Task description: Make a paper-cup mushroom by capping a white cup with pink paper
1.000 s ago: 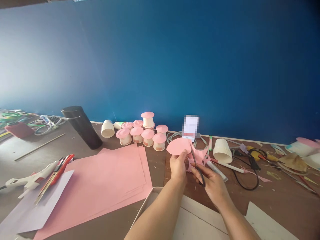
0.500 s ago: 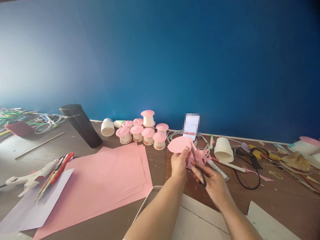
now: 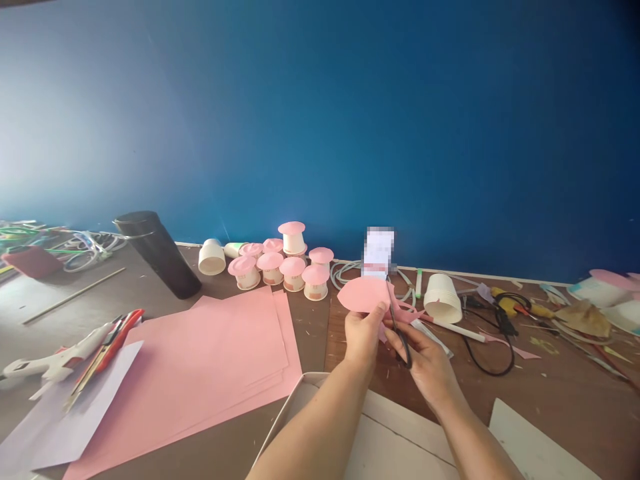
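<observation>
A rounded piece of pink paper (image 3: 363, 294) is pinched between the thumb and fingers of my left hand (image 3: 367, 327). In my right hand (image 3: 425, 357) are dark-handled scissors (image 3: 401, 341), their blades pointing up along the right edge of that paper. Pink scraps (image 3: 407, 313) lie just behind and right of the blades. Whether the blades are closed on the paper I cannot tell. To the left, several paper cups with pink paper tops (image 3: 293, 273) stand grouped by the wall, one of them raised above the others.
Pink sheets (image 3: 215, 360) lie left, with a white sheet (image 3: 100, 407), a red utility knife (image 3: 107, 350) and a glue gun (image 3: 60, 360). A black tumbler (image 3: 160, 257) stands behind. Stacked cups (image 3: 443, 298) and a black cable (image 3: 493, 370) lie right; a white box lid (image 3: 395, 433) is beneath my forearms.
The pink paper in my left hand has turned and dropped slightly, with the scissors still at its right edge. The whole view has shifted a little.
</observation>
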The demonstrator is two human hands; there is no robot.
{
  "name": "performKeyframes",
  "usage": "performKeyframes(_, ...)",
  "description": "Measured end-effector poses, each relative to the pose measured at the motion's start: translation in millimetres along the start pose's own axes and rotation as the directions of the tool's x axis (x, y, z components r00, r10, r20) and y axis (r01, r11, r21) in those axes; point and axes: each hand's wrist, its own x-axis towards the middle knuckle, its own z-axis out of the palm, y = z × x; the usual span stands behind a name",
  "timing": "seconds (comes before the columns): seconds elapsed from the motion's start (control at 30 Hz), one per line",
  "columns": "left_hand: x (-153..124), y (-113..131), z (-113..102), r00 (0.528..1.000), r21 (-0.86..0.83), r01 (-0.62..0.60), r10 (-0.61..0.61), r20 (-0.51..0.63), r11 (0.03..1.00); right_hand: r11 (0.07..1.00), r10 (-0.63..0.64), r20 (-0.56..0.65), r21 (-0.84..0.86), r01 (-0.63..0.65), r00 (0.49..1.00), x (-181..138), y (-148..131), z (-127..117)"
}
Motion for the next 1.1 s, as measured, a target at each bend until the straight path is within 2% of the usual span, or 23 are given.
performKeyframes(0.2, -0.8, 2.6, 0.7, 0.997, 0.014, -0.072, 0.072, 0.002, 0.997, 0.999, 0.025, -0.003, 0.042, -0.025, 1.000, 0.3, 0.5, 1.4)
performKeyframes(1.1, -0.3, 4.6, -0.5, 0.995, 0.000, -0.094, 0.094, 0.012, 0.996, 0.999, 0.010, 0.001, 0.035, -0.010, 1.000, 3.5, 5.9, -0.8)
